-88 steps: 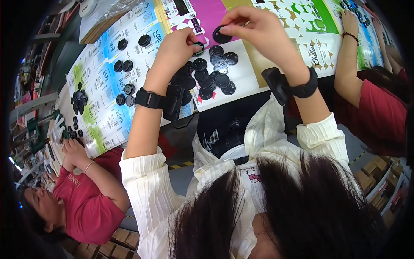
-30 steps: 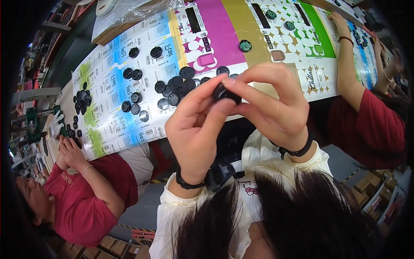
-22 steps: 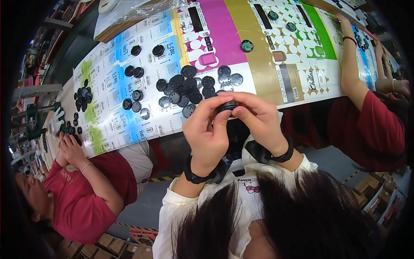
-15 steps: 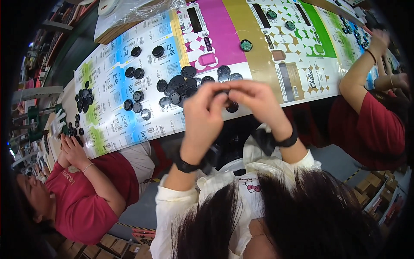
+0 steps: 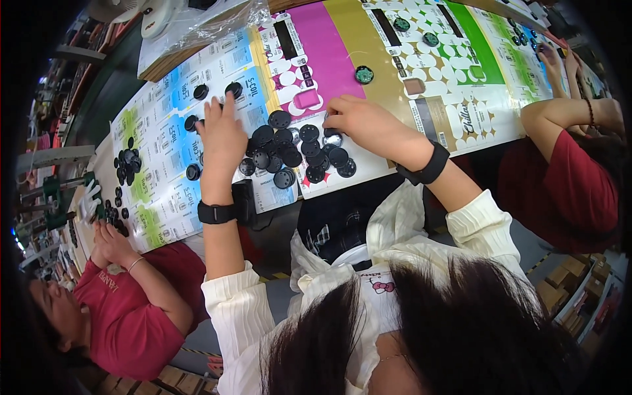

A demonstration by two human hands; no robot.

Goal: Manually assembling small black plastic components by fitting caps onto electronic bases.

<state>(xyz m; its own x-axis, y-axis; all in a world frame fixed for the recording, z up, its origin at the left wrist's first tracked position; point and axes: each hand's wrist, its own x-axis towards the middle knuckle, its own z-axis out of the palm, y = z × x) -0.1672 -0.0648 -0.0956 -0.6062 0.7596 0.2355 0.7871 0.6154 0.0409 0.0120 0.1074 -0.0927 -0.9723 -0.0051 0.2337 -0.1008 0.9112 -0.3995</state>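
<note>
My left hand [image 5: 222, 135] is stretched over the left part of the sheet, fingers spread. One fingertip is at a black round cap-like piece [image 5: 233, 87]; other such pieces lie beside and partly under the hand. My right hand [image 5: 372, 125] is over the right side of a loose pile of black discs with small holes [image 5: 289, 155], fingers bent and pressed together. Its thumb and whatever is between its fingers are hidden. A shiny disc [image 5: 334, 139] lies just below those fingertips. Both wrists wear black bands.
Printed colourful sheets [image 5: 342, 39] cover the table. Green-patterned discs [image 5: 364, 74] lie farther off. A board with clear plastic wrap [image 5: 217, 29] stands at the far left. At left, a person in a red shirt [image 5: 141, 309] works near small black pieces [image 5: 128, 161]; another red-sleeved person [image 5: 559, 184] works at right.
My hands were together above the pile, fingers meeting around a dark piece. They have parted: the left has moved left to the separate black pieces, the right down to the pile's right side.
</note>
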